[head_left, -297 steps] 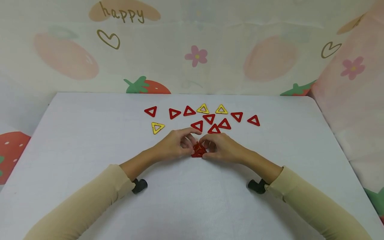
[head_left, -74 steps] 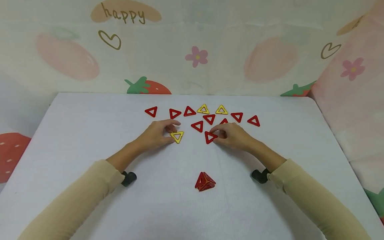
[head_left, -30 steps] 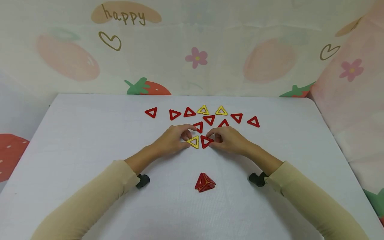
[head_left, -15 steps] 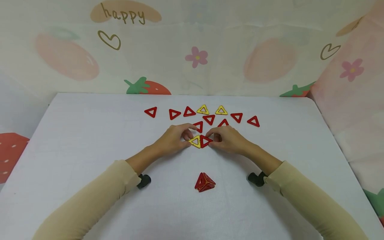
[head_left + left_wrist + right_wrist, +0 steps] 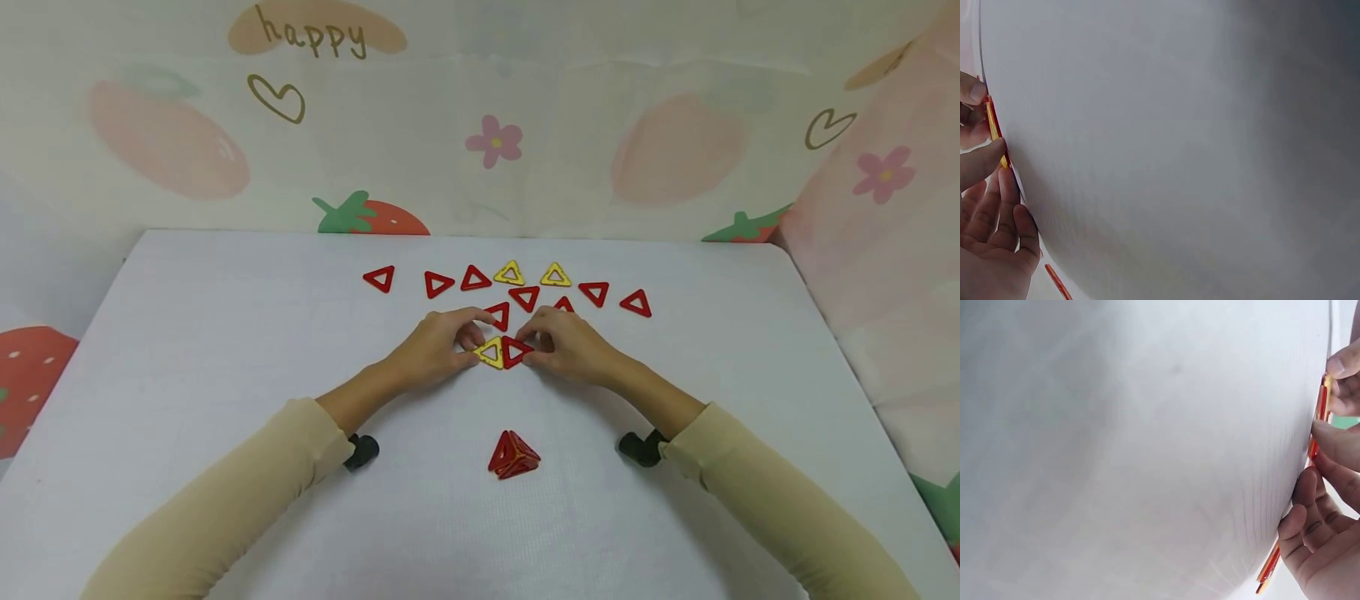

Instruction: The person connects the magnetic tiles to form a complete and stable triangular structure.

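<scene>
In the head view my left hand (image 5: 435,348) pinches a yellow triangular magnetic tile (image 5: 498,352) at its left corner. My right hand (image 5: 570,346) pinches a red triangular magnetic tile (image 5: 506,353) at its right corner. The two tiles meet edge to edge as a diamond. The left wrist view shows the left thumb (image 5: 985,161) on one face of the yellow tile and a finger behind it. In the right wrist view the right thumb (image 5: 1338,444) lies against the red tile. Nearer the person stands a small red pyramid (image 5: 513,456) of joined tiles, untouched.
Beyond the hands several loose red tiles and two yellow ones (image 5: 510,282) lie flat on the white table (image 5: 225,333). One red tile (image 5: 498,317) is partly behind the left fingers, another (image 5: 563,305) behind the right hand. A printed curtain (image 5: 562,83) hangs behind the table.
The red pyramid, earlier between both hands, now stands alone nearer the person. The yellow and red tiles, brought in from left and right, have come together; the last half second shows little movement.
</scene>
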`<state>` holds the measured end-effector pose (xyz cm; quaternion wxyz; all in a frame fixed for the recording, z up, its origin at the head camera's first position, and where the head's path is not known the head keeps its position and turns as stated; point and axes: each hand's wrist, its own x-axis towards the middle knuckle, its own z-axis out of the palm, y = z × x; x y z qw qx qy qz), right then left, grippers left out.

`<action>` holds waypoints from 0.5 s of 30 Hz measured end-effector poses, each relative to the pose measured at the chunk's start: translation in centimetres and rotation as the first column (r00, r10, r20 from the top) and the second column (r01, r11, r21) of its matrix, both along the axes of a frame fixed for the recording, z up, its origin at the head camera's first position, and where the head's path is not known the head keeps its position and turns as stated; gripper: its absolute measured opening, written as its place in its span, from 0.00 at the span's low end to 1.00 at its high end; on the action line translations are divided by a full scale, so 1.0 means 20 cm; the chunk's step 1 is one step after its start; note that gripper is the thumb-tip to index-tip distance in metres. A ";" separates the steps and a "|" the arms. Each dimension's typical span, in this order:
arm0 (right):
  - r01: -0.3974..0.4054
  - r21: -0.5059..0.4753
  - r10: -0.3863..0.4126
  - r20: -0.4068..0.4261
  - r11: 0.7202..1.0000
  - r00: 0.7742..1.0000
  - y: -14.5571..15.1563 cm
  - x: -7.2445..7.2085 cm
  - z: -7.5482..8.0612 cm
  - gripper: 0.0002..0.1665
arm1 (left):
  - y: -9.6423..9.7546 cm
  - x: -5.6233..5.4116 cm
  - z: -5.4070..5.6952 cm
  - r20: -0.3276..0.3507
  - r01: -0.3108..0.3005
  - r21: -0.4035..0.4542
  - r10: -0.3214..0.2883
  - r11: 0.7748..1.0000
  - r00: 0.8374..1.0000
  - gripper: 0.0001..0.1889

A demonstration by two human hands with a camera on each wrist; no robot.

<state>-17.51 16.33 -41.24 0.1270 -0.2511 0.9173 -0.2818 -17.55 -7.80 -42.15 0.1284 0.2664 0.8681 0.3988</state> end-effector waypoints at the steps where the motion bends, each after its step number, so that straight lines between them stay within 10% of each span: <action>1: 0.002 0.000 -0.002 0.003 1.000 1.000 0.00 0.00 0.00 0.18 | 0.00 0.00 0.00 0.002 -0.001 -0.002 0.001 1.000 1.000 0.26; 15: -0.032 -0.111 0.041 0.078 0.993 0.996 0.00 -0.01 0.04 0.19 | 0.00 0.00 0.00 0.016 -0.004 -0.003 0.004 1.000 1.000 0.26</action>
